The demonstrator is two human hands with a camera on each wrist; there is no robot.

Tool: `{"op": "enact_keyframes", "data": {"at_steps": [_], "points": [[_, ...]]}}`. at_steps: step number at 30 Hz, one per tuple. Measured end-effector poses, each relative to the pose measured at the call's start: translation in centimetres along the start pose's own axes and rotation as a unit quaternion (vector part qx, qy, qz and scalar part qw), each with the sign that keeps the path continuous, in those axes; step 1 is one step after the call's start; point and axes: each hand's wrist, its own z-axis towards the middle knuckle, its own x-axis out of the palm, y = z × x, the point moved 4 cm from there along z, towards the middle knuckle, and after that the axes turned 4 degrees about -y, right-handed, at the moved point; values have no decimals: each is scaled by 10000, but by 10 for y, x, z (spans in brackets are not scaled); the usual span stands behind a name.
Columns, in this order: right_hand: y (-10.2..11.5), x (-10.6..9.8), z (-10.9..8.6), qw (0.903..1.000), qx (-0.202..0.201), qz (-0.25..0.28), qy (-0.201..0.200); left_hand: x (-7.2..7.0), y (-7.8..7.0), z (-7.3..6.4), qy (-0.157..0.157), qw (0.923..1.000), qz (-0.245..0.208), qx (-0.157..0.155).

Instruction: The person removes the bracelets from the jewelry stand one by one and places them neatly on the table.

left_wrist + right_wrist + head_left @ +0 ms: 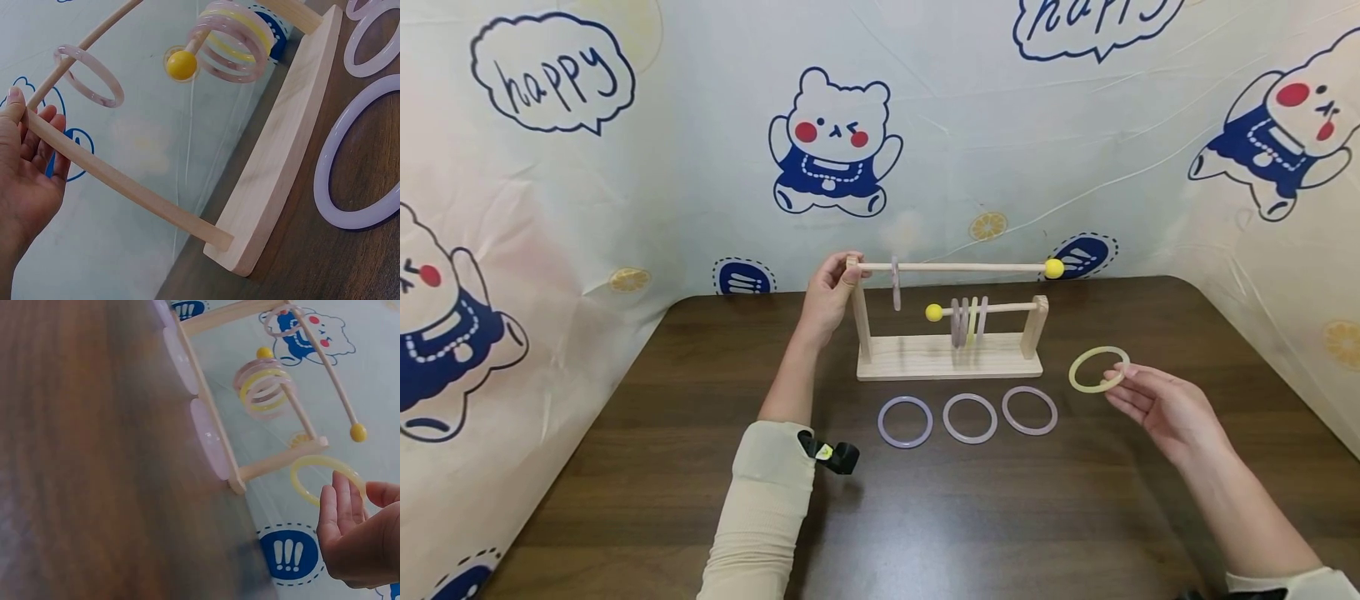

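Observation:
My left hand [831, 296] grips the top of the tall left post of a wooden rack [947, 367], thumb and fingers around the corner. From that post the upper rod [970, 267] runs right to a yellow ball end, with one pale purple ring [897, 287] hanging on it near the hand. The lower rod [1011, 307] comes off the short right post and carries several rings, purple and yellow. My right hand [1172, 412] pinches a yellow ring [1078, 382] between thumb and fingers, right of the rack and apart from it.
Three rings lie in a row on the dark wooden table [700, 500] before the rack: a blue-purple ring [883, 425], a pale purple ring [951, 429] and a pinkish purple ring [1033, 431]. A printed cloth [700, 167] with bears hangs behind the table.

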Motion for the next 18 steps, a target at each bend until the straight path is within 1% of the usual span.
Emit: {"op": "enact_keyframes", "data": {"at_steps": [5,9,13,18], "points": [[-7,-7,0,9995,82,-271,-142,0,1,1,3,9999,-50,-87],[-8,-13,1,9992,96,-294,-237,0,2,2,30,9998,-74,-158],[-9,-19,3,9988,165,-332,-330,0,1,2,58,9998,-40,-160],[-12,-23,3,9977,335,-515,-297,0,1,1,49,9999,-95,-125]]}}
